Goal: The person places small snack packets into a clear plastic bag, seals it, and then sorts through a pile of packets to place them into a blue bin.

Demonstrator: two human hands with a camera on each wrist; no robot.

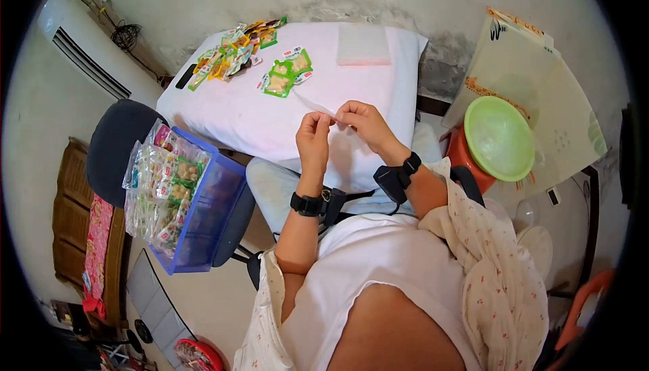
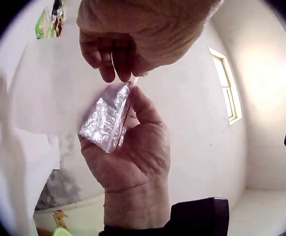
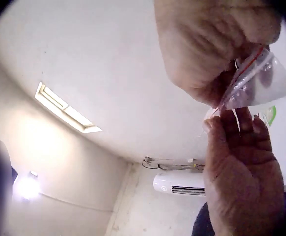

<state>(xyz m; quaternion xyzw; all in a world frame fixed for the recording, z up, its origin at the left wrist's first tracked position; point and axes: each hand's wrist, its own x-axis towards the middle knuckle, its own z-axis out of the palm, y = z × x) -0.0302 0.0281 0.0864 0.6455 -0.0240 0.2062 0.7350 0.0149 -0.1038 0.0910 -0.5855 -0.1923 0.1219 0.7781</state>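
Both hands meet over the front of the white-covered table (image 1: 270, 124), pinching a small clear zip bag (image 2: 103, 120) by its red-lined mouth. My left hand (image 1: 313, 144) grips one side of this edge with thumb and fingertips. My right hand (image 1: 370, 128) pinches the other side, close beside it. In the right wrist view the bag (image 3: 268, 86) looks flat and see-through, with nothing visible inside. Beyond the hands lie several green snack packets (image 1: 278, 82). A stack of clear bags (image 1: 364, 45) with a pinkish edge rests at the table's back right.
A heap of mixed snack packets (image 1: 233, 53) lies at the back left, beside a black phone (image 1: 185, 76). On a chair to the left stands a blue basket (image 1: 206, 219) filled with bagged packets (image 1: 159, 188). At right, a green basin (image 1: 499, 138) sits on a red stool (image 1: 466, 161).
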